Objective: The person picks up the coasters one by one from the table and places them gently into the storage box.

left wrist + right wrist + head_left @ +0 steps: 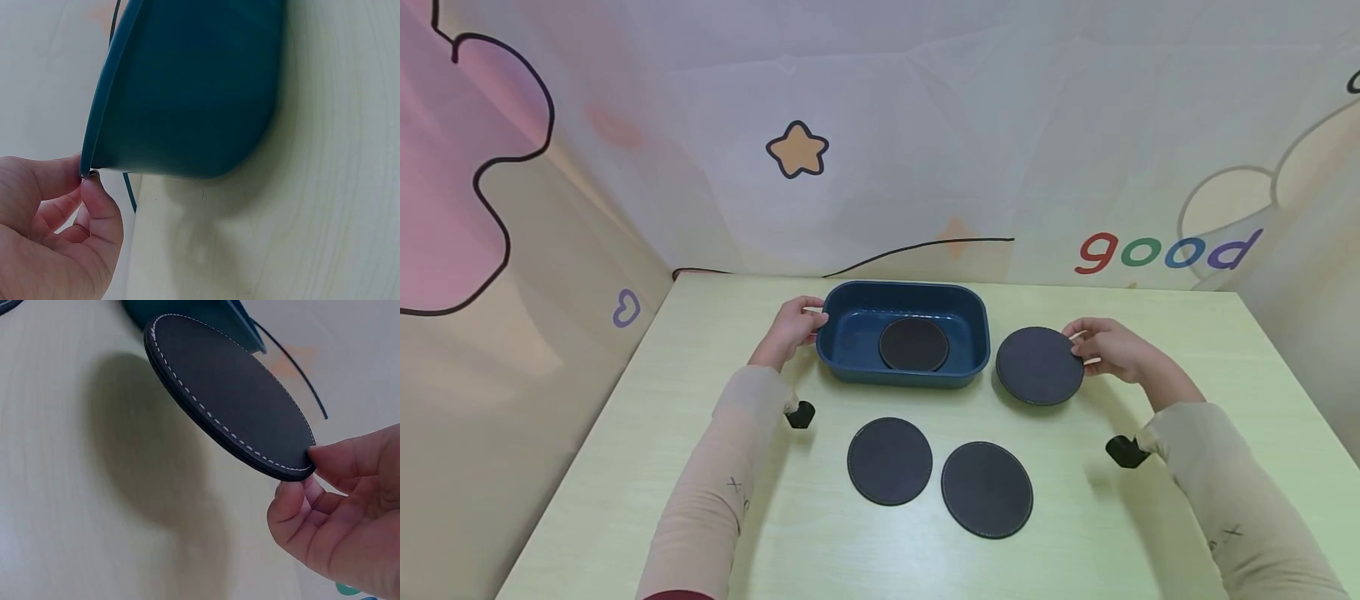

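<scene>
Both my hands pinch something: my right hand [1108, 348] a raised black coaster [1040, 367], just right of the blue tray [902, 378], whose long axis runs left to right; my left hand [793, 327] that tray's left rim.

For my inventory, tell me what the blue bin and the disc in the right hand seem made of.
Blue bin: probably molded plastic, smooth with a slight gloss, judging by the soft reflections inside and rounded corners; enameled metal is possible.
Disc: seemingly leather or imitation leather, I can't tell which, matte and dark, with pale stitching along its edge.
</scene>
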`<move>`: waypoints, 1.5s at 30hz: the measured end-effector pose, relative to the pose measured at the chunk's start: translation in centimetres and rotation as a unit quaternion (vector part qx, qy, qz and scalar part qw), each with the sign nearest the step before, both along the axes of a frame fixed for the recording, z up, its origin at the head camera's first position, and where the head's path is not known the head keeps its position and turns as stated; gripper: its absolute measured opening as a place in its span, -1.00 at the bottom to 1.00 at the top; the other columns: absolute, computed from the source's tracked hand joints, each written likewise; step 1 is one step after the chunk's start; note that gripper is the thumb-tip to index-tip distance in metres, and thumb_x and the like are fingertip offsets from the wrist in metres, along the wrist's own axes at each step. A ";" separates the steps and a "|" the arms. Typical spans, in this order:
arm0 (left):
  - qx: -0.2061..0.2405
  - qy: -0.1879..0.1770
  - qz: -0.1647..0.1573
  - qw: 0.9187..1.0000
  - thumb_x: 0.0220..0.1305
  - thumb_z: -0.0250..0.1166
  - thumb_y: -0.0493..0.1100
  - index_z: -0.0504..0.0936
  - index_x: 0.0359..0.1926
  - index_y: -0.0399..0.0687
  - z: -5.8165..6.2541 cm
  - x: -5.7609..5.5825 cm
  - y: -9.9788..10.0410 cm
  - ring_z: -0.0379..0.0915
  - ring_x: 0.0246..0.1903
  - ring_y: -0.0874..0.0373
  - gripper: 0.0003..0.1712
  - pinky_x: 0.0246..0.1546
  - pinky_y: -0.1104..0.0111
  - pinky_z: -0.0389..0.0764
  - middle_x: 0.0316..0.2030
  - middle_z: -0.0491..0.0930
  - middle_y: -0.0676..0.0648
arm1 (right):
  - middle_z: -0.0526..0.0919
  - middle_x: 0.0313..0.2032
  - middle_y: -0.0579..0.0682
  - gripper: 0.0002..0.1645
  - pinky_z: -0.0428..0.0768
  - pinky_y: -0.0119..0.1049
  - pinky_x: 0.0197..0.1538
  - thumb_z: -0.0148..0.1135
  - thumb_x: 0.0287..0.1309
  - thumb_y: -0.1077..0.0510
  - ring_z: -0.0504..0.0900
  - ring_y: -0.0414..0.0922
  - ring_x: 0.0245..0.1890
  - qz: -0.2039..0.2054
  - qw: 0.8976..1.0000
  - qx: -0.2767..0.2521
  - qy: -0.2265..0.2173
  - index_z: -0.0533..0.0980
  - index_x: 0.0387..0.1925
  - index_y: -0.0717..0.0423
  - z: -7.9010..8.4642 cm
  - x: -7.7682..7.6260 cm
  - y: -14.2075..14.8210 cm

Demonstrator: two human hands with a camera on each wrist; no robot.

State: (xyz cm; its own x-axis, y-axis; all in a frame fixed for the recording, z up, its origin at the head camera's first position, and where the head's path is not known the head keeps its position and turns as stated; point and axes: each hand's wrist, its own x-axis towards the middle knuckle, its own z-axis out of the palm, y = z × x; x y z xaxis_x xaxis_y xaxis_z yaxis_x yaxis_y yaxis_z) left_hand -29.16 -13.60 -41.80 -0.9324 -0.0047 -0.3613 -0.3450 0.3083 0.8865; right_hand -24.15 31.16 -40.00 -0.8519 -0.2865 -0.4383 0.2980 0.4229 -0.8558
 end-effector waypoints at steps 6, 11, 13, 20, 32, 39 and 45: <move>-0.007 -0.001 -0.005 1.000 0.25 0.04 -0.24 0.32 0.14 -0.12 0.0 0.1 0.0 0.37 -0.38 0.18 -0.59 -0.43 0.49 0.44 -0.17 0.43 -0.13 | 0.38 -0.44 -0.11 -0.79 0.51 -0.30 -0.32 -0.16 0.15 0.35 0.48 -0.24 -0.47 0.018 1.000 -0.022 -0.007 0.23 -0.15 0.19 1.2 0.0 0.0; -0.004 0.001 -0.007 1.000 0.25 0.03 -0.25 0.32 0.14 -0.12 0.0 0.1 0.0 0.38 -0.38 0.18 -0.59 -0.42 0.49 0.44 -0.14 0.44 -0.14 | 0.37 -0.45 -0.12 -0.83 0.50 -0.28 -0.32 -0.13 0.15 0.35 0.47 -0.23 -0.47 0.037 0.999 -0.038 -0.009 0.29 -0.21 0.11 1.9 0.0 -0.1; -0.002 0.001 -0.006 1.000 0.25 0.04 -0.25 0.32 0.13 -0.12 0.0 0.1 0.0 0.38 -0.38 0.18 -0.59 -0.42 0.48 0.44 -0.14 0.43 -0.13 | 0.37 -0.46 -0.13 -0.82 0.50 -0.29 -0.33 -0.13 0.15 0.36 0.45 -0.23 -0.47 0.039 0.998 -0.046 -0.007 0.32 -0.24 0.08 2.0 -0.1 -0.4; -0.003 -0.002 -0.009 1.000 0.26 0.03 -0.25 0.30 0.15 -0.12 -0.1 0.0 -0.2 0.39 -0.33 0.16 -0.59 -0.38 0.46 0.44 -0.11 0.43 -0.14 | 0.39 -0.44 -0.12 -0.82 0.50 -0.32 -0.34 -0.12 0.15 0.36 0.46 -0.23 -0.48 0.041 0.996 -0.076 -0.005 0.31 -0.22 0.11 2.8 -0.5 -2.3; 0.000 -0.004 -0.006 1.000 0.26 0.04 -0.23 0.31 0.13 -0.10 -0.2 -0.2 -0.1 0.41 -0.29 0.11 -0.60 -0.39 0.46 0.44 -0.07 0.44 -0.18 | 0.43 -0.46 -0.12 -0.83 0.50 -0.36 -0.35 -0.14 0.17 0.37 0.45 -0.24 -0.51 0.029 0.994 -0.105 0.002 0.29 -0.20 0.14 2.4 -1.9 -6.2; -0.003 -0.003 -0.001 1.000 0.26 0.04 -0.23 0.32 0.13 -0.10 -0.1 -0.2 -0.1 0.41 -0.32 0.14 -0.60 -0.41 0.47 0.44 -0.12 0.44 -0.15 | 0.39 -0.45 -0.10 -0.81 0.49 -0.39 -0.37 -0.16 0.18 0.38 0.42 -0.23 -0.53 0.001 0.993 -0.116 0.002 0.24 -0.15 0.20 2.0 -2.6 -8.5; -0.003 -0.006 0.000 1.000 0.26 0.04 -0.24 0.32 0.12 -0.10 -0.2 -0.3 -0.1 0.40 -0.33 0.15 -0.61 -0.41 0.47 0.44 -0.18 0.44 -0.10 | 0.39 -0.49 -0.11 -0.80 0.49 -0.40 -0.41 -0.15 0.16 0.40 0.42 -0.24 -0.57 -0.023 0.990 -0.138 0.005 0.23 -0.16 0.21 1.6 -2.9 -10.3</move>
State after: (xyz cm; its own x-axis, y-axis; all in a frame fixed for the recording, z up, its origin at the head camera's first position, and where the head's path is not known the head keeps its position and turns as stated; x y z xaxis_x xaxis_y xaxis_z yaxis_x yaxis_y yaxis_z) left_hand -29.43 -13.65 -42.02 -0.9282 -0.0070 -0.3719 -0.3553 0.3130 0.8808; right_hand -27.01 20.86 -38.39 -0.8707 -0.3547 -0.3408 0.3029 0.1592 -0.9396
